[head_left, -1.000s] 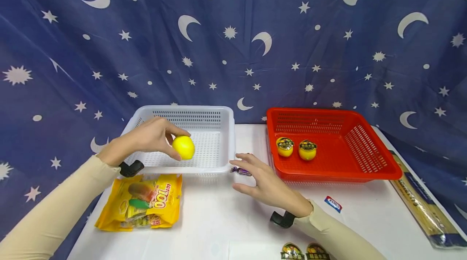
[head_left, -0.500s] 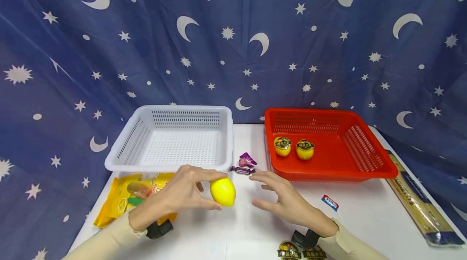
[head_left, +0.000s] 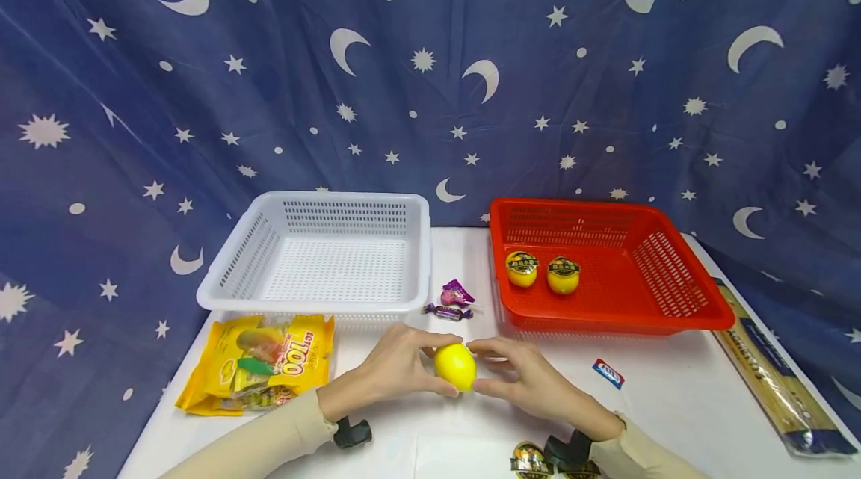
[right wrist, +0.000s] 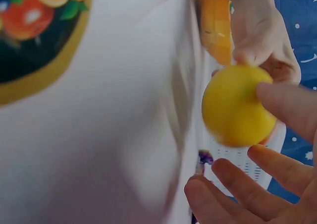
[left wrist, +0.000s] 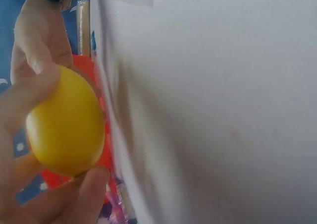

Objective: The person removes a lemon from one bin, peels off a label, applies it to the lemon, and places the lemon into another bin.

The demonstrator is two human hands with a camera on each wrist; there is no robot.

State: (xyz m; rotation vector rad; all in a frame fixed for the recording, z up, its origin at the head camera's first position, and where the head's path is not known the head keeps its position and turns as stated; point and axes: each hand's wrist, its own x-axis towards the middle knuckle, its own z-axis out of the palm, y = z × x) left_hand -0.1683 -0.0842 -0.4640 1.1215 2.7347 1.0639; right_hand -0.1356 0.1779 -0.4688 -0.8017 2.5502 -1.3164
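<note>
Between thumb and fingers, my left hand (head_left: 397, 368) pinches a yellow lemon (head_left: 455, 367) above the white tabletop. The lemon is smooth, with no label on the side that shows; its near end fills part of the left wrist view. From the other side, my right hand (head_left: 534, 374) reaches up to it. In the right wrist view the right thumb overlaps the lemon (right wrist: 237, 107), while the other fingers (right wrist: 247, 189) are spread below it. Whether the right fingertips touch it, I cannot tell. Two lemons (head_left: 563, 276) with black labels sit in the red basket (head_left: 646, 318).
A white basket (head_left: 316, 308) stands at the back left, a yellow candy bag (head_left: 262, 367) in front of it. Purple-wrapped candies (head_left: 448, 312) lie between the baskets. Black round labels (head_left: 531, 460) are at the front; a small red-blue packet (head_left: 608, 373) and a long package (head_left: 783, 374) lie right.
My left hand has carried the lemon from over the white basket rightward and towards me, to the middle front. My right hand has drawn back nearer me and now meets the lemon.
</note>
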